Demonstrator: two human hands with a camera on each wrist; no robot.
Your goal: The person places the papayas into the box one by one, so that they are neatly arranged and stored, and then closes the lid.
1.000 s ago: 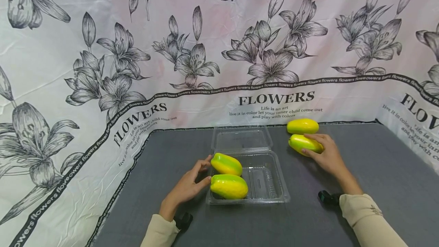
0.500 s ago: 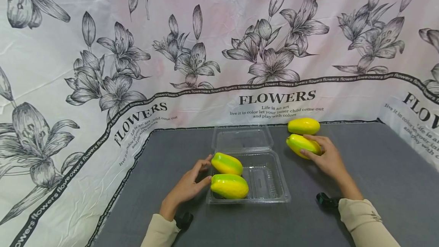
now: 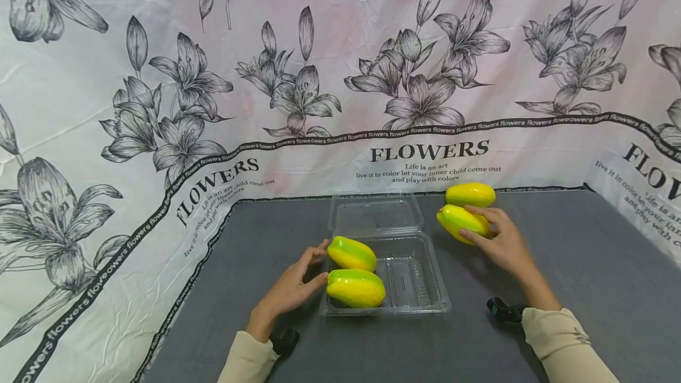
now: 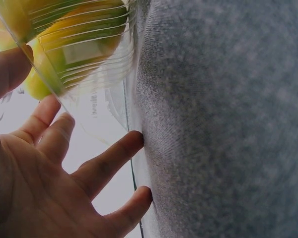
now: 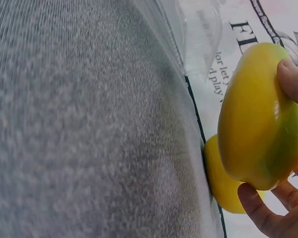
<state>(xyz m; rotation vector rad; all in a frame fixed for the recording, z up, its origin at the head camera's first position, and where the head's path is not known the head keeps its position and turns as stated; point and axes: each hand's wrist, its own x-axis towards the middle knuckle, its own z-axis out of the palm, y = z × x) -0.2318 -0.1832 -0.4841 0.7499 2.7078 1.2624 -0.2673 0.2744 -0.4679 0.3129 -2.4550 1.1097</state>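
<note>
In the head view my right hand [image 3: 502,242] grips a yellow-green papaya [image 3: 461,223], its thumb on the near side and its fingers over the far side. The right wrist view has this papaya [image 5: 256,119] raised off the grey cloth. Behind it lies another papaya [image 3: 470,194]. My left hand [image 3: 291,284] touches the left side of a clear plastic clamshell container [image 3: 440,288] with spread, fairly straight fingers. Two papayas, a far one [image 3: 352,254] and a near one [image 3: 356,289], lie in the container's left half.
The container's clear lid [image 3: 375,216] is folded back flat toward the rear. A grey cloth [image 3: 404,350] covers the table. Behind it rises a white curtain [image 3: 298,176] printed with flowers and lettering.
My right hand has shifted a little left with the papaya, whose left end tilts up more. The left hand and the container have stayed in place.
</note>
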